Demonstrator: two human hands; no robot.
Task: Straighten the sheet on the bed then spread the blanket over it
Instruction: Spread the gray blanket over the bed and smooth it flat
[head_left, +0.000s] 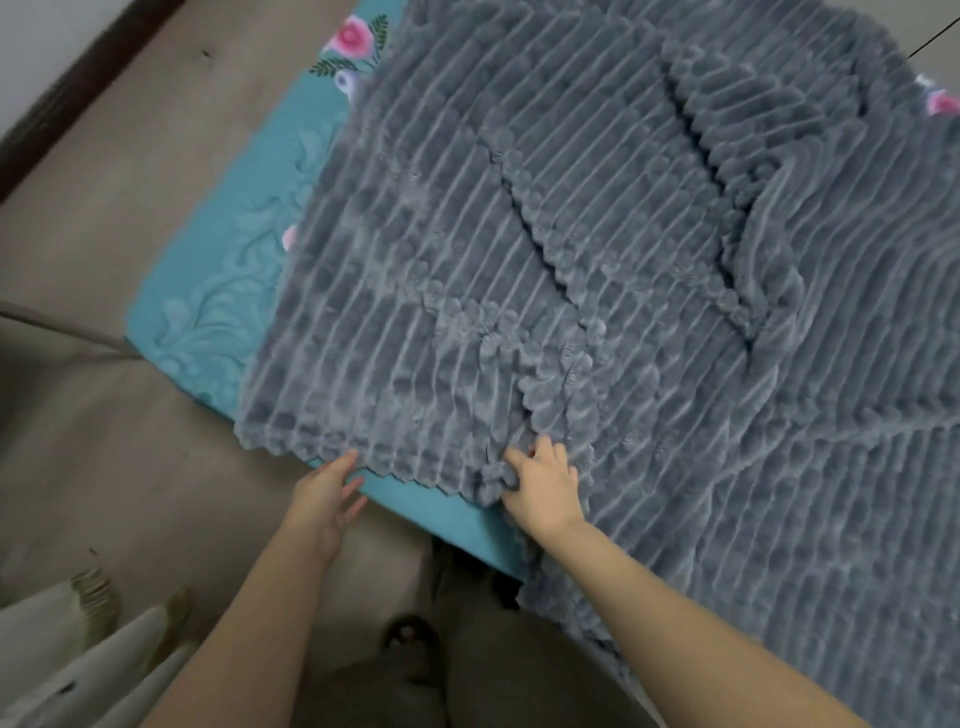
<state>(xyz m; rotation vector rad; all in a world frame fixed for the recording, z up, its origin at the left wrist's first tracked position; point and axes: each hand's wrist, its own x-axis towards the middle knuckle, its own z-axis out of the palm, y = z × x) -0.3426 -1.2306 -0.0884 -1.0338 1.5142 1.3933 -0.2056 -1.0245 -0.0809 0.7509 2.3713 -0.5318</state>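
Floor (130, 208) grey-brown and bare-looking, dark skirting board (78, 88) at upper left. Low bed (467, 530) runs diagonally across the view.

Sheet (218, 291): teal, embossed leaf pattern, pink flowers printed near the far end. Visible only as a strip along the left side of the bed and a narrow band at the near corner.

Blanket (623, 260): grey, plush, ribbed. It covers most of the sheet and hangs over the near edge at lower right. Not flat: two folded-over flaps with scalloped edges lie diagonally across the middle, with a smaller rumple near the front edge.

Left hand (324, 493): fingers (350, 457) straight and slightly spread, with one fingertip touching the blanket's front hem at the near corner and the others over the sheet band. Holds nothing.

Right hand (545, 488): fingers (543, 449) curled into the pile, thumb opposed, pinching a bunched bit of the blanket's hem just right of the left hand.

Pale cloth with gold trim (78, 660) lies on the floor at lower left. Person's trouser legs (509, 675) at bottom centre.
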